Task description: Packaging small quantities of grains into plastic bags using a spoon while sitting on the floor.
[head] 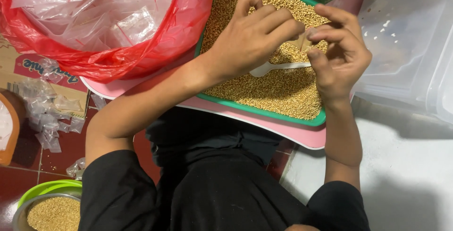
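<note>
Fingers (325, 35) of both hands pinch a small bag above grainy seeds (264, 89); white plastic spoon (278, 67) beneath.

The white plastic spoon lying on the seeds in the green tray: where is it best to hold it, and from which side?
Take the white spoon by its thin handle, the end under the right hand, coming from above. It lies nearly flat on the seeds; its bowl points toward the left hand, so a grip on the handle should keep it level.
</note>
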